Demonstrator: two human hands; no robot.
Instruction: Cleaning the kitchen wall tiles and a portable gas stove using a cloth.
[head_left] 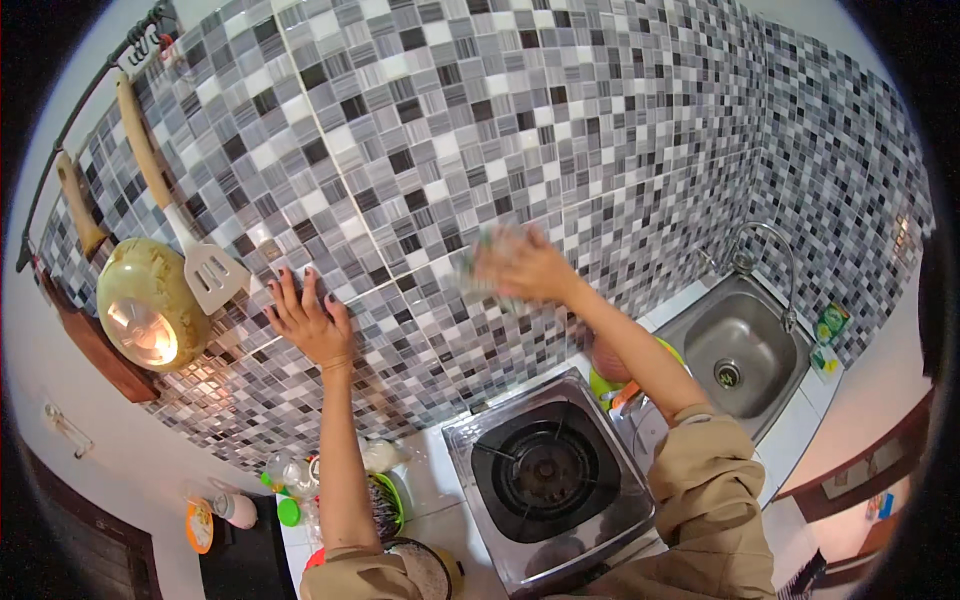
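Note:
My left hand (308,318) rests with fingers spread on the mosaic-tiled wall (420,130), beside a hanging slotted spatula (218,275). My right hand (520,265) is against the same wall higher and to the right, closed on a greyish-green cloth (483,270), both blurred by motion. A hanging pan (125,285) with a wooden handle is left of the spatula. Below my hands is a steel gas stove (545,470).
A steel sink (745,355) with a curved faucet (785,275) is at the right, beside green packets (832,322). Bottles and containers (288,510) crowd the counter left of the stove. A wooden board (105,355) hangs at the left; coloured items (625,395) sit behind my right forearm.

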